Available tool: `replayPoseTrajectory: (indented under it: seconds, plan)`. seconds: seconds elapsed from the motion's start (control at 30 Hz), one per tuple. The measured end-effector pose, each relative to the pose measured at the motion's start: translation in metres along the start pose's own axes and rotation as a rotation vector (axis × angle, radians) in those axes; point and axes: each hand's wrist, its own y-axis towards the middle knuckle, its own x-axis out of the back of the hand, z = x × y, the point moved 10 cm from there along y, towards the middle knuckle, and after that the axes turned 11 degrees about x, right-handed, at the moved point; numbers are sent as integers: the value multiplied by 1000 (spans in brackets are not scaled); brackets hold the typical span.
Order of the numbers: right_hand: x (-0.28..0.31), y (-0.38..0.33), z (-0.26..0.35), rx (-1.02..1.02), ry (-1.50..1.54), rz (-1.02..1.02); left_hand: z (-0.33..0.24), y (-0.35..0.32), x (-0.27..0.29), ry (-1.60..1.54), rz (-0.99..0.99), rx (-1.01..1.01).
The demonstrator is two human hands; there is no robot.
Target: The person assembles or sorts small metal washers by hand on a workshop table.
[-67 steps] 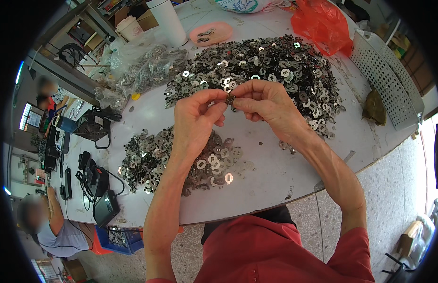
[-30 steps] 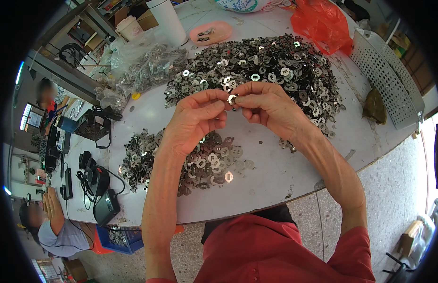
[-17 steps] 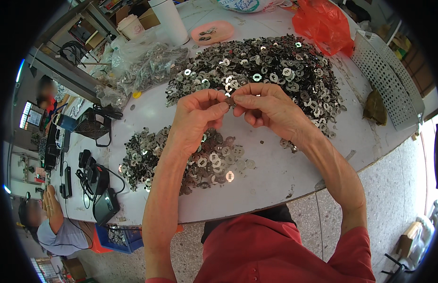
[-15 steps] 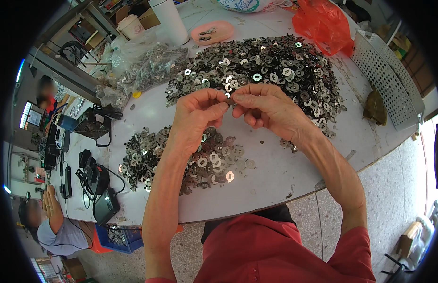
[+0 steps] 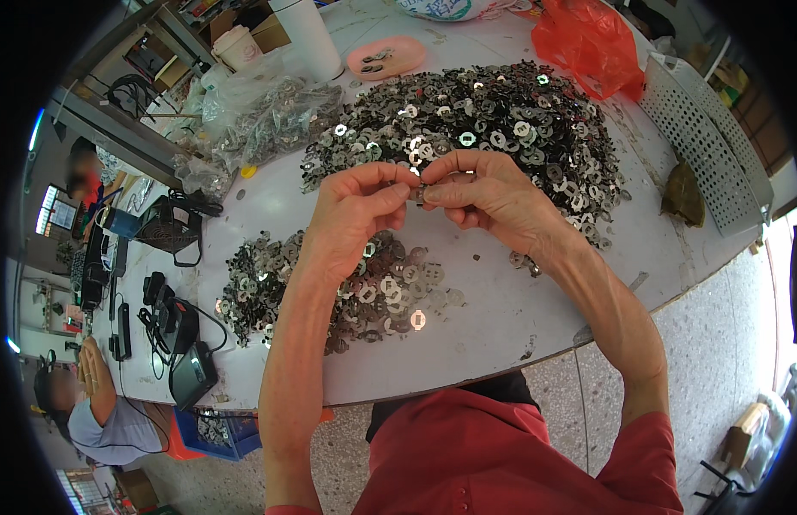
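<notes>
My left hand (image 5: 357, 206) and my right hand (image 5: 495, 196) meet fingertip to fingertip over the table. Both are closed in a pinch around a small metal piece (image 5: 419, 192), mostly hidden by the fingers. Beyond them spreads a large heap of slotted metal discs (image 5: 519, 129), silvery and dark. A smaller pile of similar discs (image 5: 261, 283) lies nearer, partly behind my left forearm. One bright disc (image 5: 418, 320) rests at that pile's near right edge.
Bagged metal parts (image 5: 278, 120), a white bottle (image 5: 308, 39) and a pink dish (image 5: 407, 53) stand at the back. A red plastic bag (image 5: 587, 43) and a perforated grey basket (image 5: 707, 137) are right. Black adapters (image 5: 171, 318) lie left; another person (image 5: 115, 425) sits beyond.
The fingertips have shifted slightly around the small metal piece, and my right thumb has dropped a little. The piles look the same.
</notes>
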Motion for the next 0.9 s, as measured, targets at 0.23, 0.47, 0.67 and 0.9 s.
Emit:
replayPoseTrajectory:
  seconds: [0.23,0.47,0.67,0.9]
  plan:
    - [-12,-4,8,44,-154,81,-1,-6,-5,122,45,57]
    - [-10,-1,-2,29,43,46,-8,-32,-22,526,333,123]
    - [-26,-9,-6,-90,120,143,-8,-45,-26,679,356,115]
    - [-30,-10,-9,-70,77,218,-11,-41,-21,704,306,108]
